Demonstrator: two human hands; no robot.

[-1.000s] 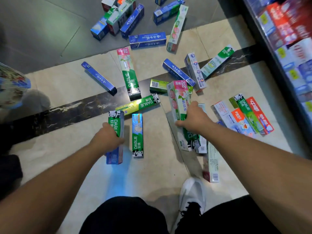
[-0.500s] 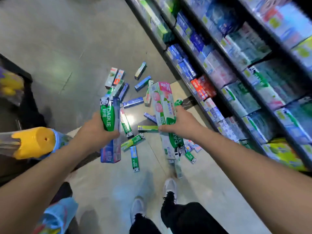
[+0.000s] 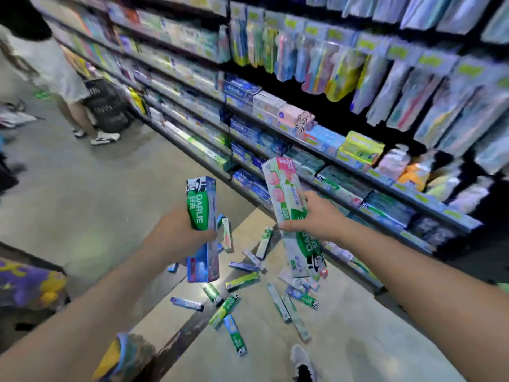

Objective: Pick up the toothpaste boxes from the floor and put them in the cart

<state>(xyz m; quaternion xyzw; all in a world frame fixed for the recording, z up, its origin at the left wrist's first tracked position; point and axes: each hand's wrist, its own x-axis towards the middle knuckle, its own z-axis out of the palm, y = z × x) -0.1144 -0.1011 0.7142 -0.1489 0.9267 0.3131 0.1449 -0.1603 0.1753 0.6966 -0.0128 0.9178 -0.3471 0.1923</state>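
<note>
Fingers of the left hand [image 3: 176, 235] wrap a green-and-blue Darlie box [image 3: 202, 230]; the right hand [image 3: 314, 217] clasps pink-and-green Darlie boxes [image 3: 289, 210]. Advice: keep both grips firm and the boxes upright while carrying them to the cart [image 3: 24, 282], partly visible lower left.

Floor [image 3: 96, 194]: grey concrete at left, beige tiles with a dark strip at centre. Loose toothpaste boxes [image 3: 242, 281] lie scattered flat on the tiles near the shelving unit's [image 3: 344, 164] base, pointing every way, some touching or overlapping.

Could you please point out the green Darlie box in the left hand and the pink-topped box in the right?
Green Darlie box [image 3: 199, 209], head view, green label.
Pink-topped box [image 3: 285, 188], head view, upper face.
</note>
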